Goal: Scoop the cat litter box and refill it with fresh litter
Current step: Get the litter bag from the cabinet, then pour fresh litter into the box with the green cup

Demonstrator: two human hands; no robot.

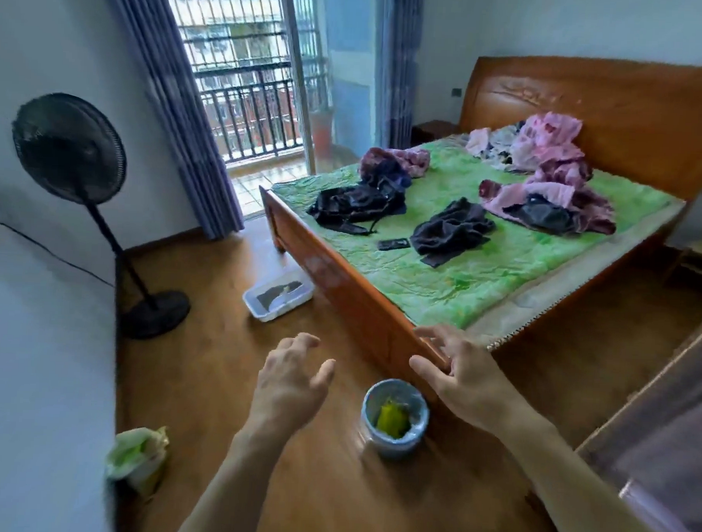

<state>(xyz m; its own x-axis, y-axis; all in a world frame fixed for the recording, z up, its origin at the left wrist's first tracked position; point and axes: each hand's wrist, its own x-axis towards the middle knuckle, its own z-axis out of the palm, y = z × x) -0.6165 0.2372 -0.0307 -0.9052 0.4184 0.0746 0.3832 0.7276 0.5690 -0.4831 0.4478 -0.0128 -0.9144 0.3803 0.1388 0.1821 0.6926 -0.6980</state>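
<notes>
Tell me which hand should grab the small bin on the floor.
Probably right. The right hand hovers open next to the small bin, thumb near its rim. The left hand, also open and empty, sits farther off to the bin's left.

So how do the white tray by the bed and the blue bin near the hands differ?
The white tray is shallow and rectangular; the blue bin is round and taller. The tray holds a thin grey patch, the bin something yellow-green. The tray lies farther off, near the fan's base; the bin stands just beyond the open hands. Both sit on the wooden floor beside the bed's footboard.
</notes>
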